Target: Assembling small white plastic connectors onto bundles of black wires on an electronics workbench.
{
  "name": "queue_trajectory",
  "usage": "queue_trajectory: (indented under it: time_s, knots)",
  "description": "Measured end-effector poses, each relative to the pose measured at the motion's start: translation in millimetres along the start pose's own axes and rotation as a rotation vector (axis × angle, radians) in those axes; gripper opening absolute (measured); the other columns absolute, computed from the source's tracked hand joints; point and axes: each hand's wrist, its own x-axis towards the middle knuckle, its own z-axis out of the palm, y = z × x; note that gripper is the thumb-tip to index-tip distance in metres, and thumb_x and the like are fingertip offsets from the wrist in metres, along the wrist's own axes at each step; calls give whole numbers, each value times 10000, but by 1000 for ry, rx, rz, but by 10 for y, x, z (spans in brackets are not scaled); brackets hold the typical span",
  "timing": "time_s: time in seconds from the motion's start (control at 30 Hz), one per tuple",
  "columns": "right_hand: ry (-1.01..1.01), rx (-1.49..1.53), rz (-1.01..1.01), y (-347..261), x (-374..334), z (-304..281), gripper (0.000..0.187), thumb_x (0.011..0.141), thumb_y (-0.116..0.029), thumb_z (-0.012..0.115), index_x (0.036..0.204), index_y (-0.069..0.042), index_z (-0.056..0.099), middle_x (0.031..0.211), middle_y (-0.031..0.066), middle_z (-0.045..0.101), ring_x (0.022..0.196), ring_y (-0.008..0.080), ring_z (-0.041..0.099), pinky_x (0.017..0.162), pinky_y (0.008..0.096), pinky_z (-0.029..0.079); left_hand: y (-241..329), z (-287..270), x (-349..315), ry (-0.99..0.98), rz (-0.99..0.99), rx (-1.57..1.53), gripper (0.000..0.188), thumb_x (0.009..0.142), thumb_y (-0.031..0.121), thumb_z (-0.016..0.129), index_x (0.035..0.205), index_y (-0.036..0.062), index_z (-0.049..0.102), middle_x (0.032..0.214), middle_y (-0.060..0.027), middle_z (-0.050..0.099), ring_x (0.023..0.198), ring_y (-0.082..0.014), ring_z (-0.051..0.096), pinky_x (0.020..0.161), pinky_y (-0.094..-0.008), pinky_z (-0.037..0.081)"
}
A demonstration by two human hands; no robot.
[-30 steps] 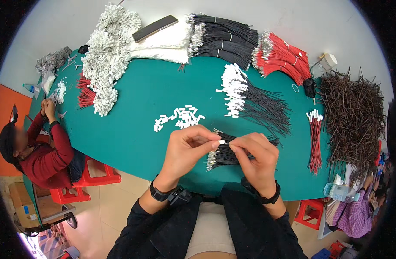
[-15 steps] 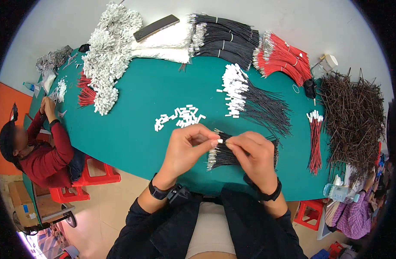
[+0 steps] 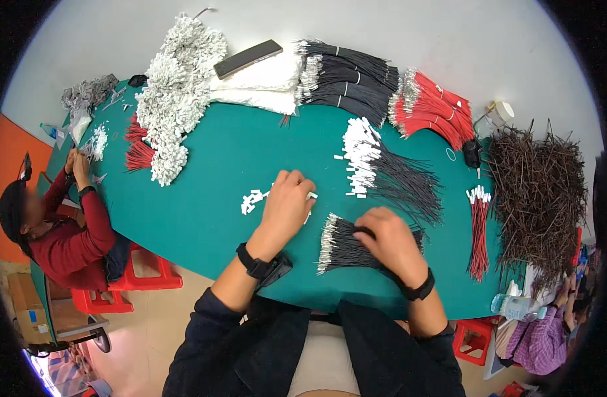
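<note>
My left hand (image 3: 287, 206) is over the scattered small white plastic connector housings (image 3: 252, 201), its fingers curled down among them; its fingertips and whatever they pinch are hidden. At the bundle of black wires with silvery terminal ends (image 3: 346, 248), my right hand (image 3: 393, 243) has its thumb and fingers closed on black wire. Beyond it lies a pile of black wires (image 3: 409, 169) with white housings (image 3: 361, 155) on their left ends.
Black wire bundles (image 3: 350, 76), red wire bundles (image 3: 436, 106), white bags (image 3: 267, 79) with a dark flat device (image 3: 248, 58) and a white heap (image 3: 178, 86) line the back. Brown wires (image 3: 538, 205) pile up at right. Another person (image 3: 65, 231) works at left.
My hands have parted from the white piece they held together. The left went up and left to the loose housings; the right moved down slightly over the black bundle.
</note>
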Motion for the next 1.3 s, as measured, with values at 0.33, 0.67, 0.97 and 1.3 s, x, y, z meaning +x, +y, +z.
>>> queue_trajectory:
  time_s: [0.33, 0.67, 0.97, 1.3]
  knots:
    - [24, 21, 18, 1, -67, 175, 79, 781, -50, 759, 822, -32, 695, 832, 106, 638, 846, 331, 632, 743, 448, 520, 8, -97, 98, -78, -11, -82, 111, 813, 34, 758, 896, 8, 689, 901, -130, 655, 873, -303, 624, 787, -400, 527]
    - [81, 104, 2, -32, -116, 192, 59, 794, -18, 750, 829, -7, 703, 851, 121, 707, 831, 329, 662, 751, 419, 536, 157, -338, 25, -105, -272, -896, 149, 919, 46, 725, 1058, 7, 760, 833, -60, 719, 700, -108, 643, 662, -266, 524]
    - [111, 337, 58, -155, -155, 44, 68, 897, 1, 666, 953, 20, 630, 884, 195, 679, 786, 392, 672, 708, 413, 537, 241, -284, 93, -132, -276, -1100, 147, 934, 50, 734, 1065, -13, 760, 931, -69, 749, 832, -107, 690, 740, -248, 549]
    - [308, 523, 202, 15, -176, 262, 85, 920, -41, 718, 966, 12, 670, 781, 111, 680, 629, 178, 637, 576, 303, 497, 225, 26, -57, -51, -336, -1084, 156, 936, 71, 740, 1074, 0, 752, 918, -44, 754, 795, -70, 665, 718, -216, 509]
